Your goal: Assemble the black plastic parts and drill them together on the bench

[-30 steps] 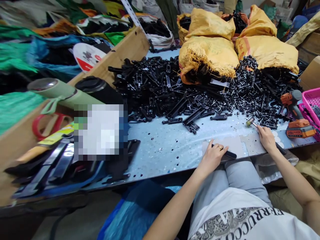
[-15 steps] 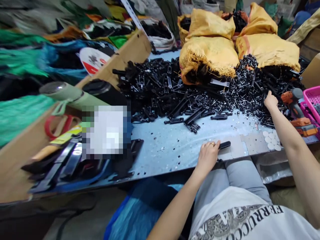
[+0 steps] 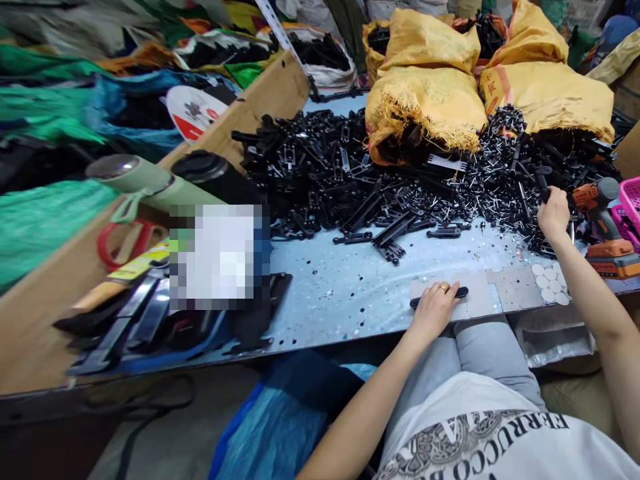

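Observation:
My left hand (image 3: 434,309) is closed over a slim black bar-shaped part (image 3: 463,292) with rounded ends. The bar lies across a grey plate (image 3: 480,293) at the table's front edge, and its middle is hidden under my fingers. Farther right, my right hand (image 3: 554,215) pinches a dark elongated piece (image 3: 543,181) that sticks up past the fingertips. That hand hovers at the near side of a heap of small screws and black parts (image 3: 493,177). Close to its right is an orange and black cordless drill (image 3: 597,200).
Black plastic parts (image 3: 310,173) are piled at the back beneath yellow sacks (image 3: 425,100). On the left, a green bottle (image 3: 155,180), red-handled scissors (image 3: 107,247) and tools lie by a wooden board (image 3: 270,93). A pink basket (image 3: 631,203) stands at the far right; white discs (image 3: 550,283) lie near the front edge.
My right hand has drawn back slightly from the heap, and a dark elongated piece now shows in its fingers. My left hand has shifted its grip along the black bar, exposing both ends.

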Action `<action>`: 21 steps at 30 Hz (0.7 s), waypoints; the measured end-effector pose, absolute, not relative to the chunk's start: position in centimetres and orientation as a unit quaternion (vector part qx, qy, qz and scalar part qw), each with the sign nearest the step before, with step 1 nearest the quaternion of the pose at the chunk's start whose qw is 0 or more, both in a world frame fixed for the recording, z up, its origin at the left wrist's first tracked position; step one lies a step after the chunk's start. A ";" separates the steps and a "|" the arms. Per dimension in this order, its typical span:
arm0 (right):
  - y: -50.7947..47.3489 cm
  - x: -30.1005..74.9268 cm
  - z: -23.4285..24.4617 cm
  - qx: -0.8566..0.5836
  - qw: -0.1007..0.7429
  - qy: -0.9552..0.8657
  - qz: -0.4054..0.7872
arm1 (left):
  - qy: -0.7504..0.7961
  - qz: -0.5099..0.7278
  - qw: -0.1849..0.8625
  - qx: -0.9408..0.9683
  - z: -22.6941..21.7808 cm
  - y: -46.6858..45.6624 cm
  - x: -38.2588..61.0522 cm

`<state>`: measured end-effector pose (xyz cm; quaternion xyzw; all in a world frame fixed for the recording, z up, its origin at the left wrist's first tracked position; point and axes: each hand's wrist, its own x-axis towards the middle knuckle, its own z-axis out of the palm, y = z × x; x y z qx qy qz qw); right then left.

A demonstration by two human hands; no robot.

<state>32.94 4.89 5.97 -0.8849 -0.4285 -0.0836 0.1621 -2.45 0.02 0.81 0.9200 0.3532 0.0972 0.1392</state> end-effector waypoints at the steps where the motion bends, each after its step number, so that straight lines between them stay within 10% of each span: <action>1: 3.5 31.6 6.2 -0.853 0.153 -0.494 -0.069 | 0.352 0.096 0.143 0.920 0.8 0.2 -2.2; 8: -5.0 22.8 5.1 -0.497 -0.080 -0.848 0.166 | 0.334 0.078 0.177 0.922 1.3 1.5 -2.0; 21: -6.8 19.8 4.4 -0.520 -0.107 -0.836 0.135 | 0.323 0.037 0.176 0.929 2.3 1.0 -1.0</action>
